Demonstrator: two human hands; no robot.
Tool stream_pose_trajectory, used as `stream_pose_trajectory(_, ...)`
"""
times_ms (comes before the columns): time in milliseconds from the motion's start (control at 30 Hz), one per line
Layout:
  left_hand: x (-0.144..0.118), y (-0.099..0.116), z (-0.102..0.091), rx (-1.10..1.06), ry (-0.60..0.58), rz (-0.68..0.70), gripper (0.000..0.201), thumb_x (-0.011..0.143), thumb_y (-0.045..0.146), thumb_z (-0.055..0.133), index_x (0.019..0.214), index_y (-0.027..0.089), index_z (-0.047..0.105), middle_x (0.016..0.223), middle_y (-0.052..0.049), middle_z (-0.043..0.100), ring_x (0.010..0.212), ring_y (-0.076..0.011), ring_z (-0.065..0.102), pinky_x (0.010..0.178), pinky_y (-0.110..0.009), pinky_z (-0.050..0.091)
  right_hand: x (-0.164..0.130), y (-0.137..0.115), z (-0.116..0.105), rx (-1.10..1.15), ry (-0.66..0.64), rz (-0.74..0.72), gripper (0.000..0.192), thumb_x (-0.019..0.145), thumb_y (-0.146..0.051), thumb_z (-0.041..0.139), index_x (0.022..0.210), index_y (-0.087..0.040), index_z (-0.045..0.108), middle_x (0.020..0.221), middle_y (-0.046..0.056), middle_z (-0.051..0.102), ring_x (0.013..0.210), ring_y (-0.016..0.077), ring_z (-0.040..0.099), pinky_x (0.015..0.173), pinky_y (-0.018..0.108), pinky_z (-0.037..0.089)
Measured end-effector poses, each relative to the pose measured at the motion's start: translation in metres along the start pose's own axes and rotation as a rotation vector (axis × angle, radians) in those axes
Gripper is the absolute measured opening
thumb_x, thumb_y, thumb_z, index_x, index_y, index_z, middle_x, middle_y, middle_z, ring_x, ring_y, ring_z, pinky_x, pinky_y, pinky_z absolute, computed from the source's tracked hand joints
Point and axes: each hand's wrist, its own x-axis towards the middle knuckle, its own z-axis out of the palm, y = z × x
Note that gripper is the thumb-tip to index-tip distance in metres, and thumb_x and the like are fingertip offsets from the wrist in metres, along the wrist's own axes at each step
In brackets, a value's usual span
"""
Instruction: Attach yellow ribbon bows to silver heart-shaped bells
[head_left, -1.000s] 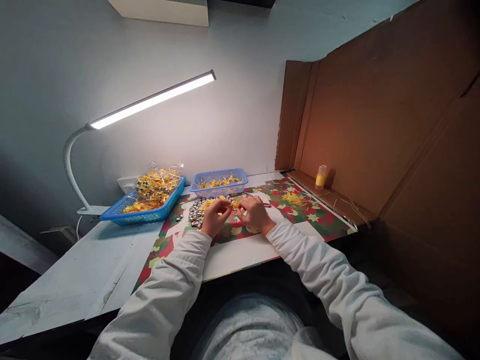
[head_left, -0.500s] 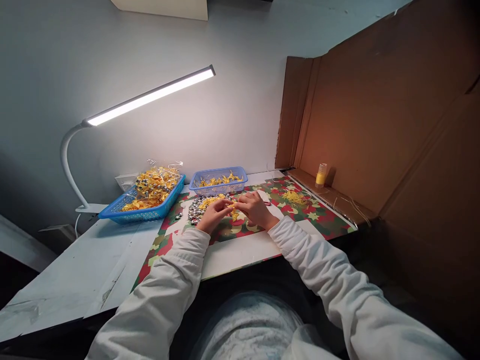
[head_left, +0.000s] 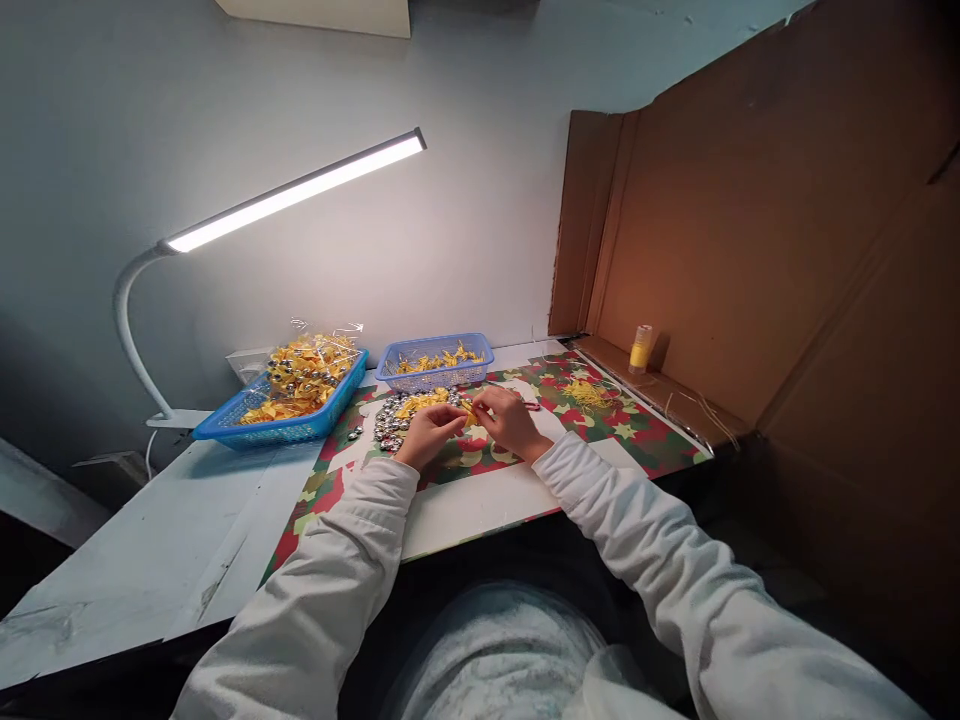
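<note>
My left hand (head_left: 430,434) and my right hand (head_left: 508,420) meet above the patterned mat, fingertips pinched close together. Between them is a small yellow ribbon piece (head_left: 470,412), held from both sides and mostly covered by fingers. Just behind and left of my left hand lies a pile of shiny silver bells (head_left: 391,420), with loose yellow ribbon pieces (head_left: 421,402) on top. Beyond my right hand, a small red object (head_left: 532,406) shows partly. A tangle of thin yellow strings (head_left: 588,393) rests farther right on the mat.
A blue basket (head_left: 330,415) heaped with yellow ribbon pieces and a clear bag stands left. Behind the pile is a smaller basket (head_left: 435,380) of yellow pieces. A lit lamp (head_left: 300,190) arches overhead. Cardboard (head_left: 720,230) walls the right side, near a yellow thread spool (head_left: 640,350).
The yellow piece that hung below my fingertips is now drawn up and mostly hidden between them. My right hand has turned slightly; both hands stay nearly in place.
</note>
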Motion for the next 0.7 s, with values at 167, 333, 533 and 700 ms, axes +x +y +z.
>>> stream_pose_trajectory(167, -0.001, -0.007, 0.004, -0.103, -0.16, -0.153, 0.031, 0.061, 0.041, 0.079, 0.073, 0.017, 0.064, 0.061, -0.001, 0.067, 0.056, -0.0151, 0.064, 0.056, -0.026, 0.052, -0.003, 0.004, 0.012, 0.062, -0.097, 0.113, 0.011, 0.082, -0.011, 0.051, 0.075, -0.019, 0.055, 0.073, 0.002, 0.06, 0.068, 0.0155, 0.054, 0.064, 0.027, 0.038)
stream_pose_trajectory(333, 0.001, -0.01, 0.004, -0.154, -0.077, -0.159, 0.04, 0.055, 0.044, 0.084, 0.073, 0.016, 0.061, 0.063, 0.0, 0.066, 0.056, -0.0146, 0.065, 0.055, -0.026, 0.052, -0.004, 0.003, 0.013, 0.149, -0.051, 0.14, 0.009, 0.082, -0.017, 0.052, 0.074, -0.02, 0.052, 0.071, 0.0, 0.058, 0.065, 0.0139, 0.052, 0.063, 0.026, 0.038)
stream_pose_trajectory(533, 0.003, -0.01, 0.002, -0.161, 0.142, -0.021, 0.052, 0.055, 0.05, 0.083, 0.089, 0.015, 0.066, 0.069, -0.002, 0.07, 0.062, -0.0157, 0.066, 0.062, -0.029, 0.056, -0.001, -0.004, 0.001, 0.205, 0.11, 0.257, 0.018, 0.088, -0.031, 0.043, 0.072, -0.022, 0.039, 0.061, -0.004, 0.044, 0.058, 0.0131, 0.043, 0.06, 0.026, 0.035)
stream_pose_trajectory(700, 0.004, -0.017, 0.001, -0.126, 0.235, 0.031, 0.051, 0.058, 0.052, 0.081, 0.09, 0.014, 0.069, 0.078, -0.007, 0.074, 0.069, -0.0188, 0.069, 0.068, -0.032, 0.057, -0.002, -0.006, -0.002, 0.259, 0.008, 0.255, 0.014, 0.088, -0.03, 0.036, 0.075, -0.023, 0.034, 0.064, -0.004, 0.042, 0.059, 0.0134, 0.041, 0.059, 0.026, 0.035)
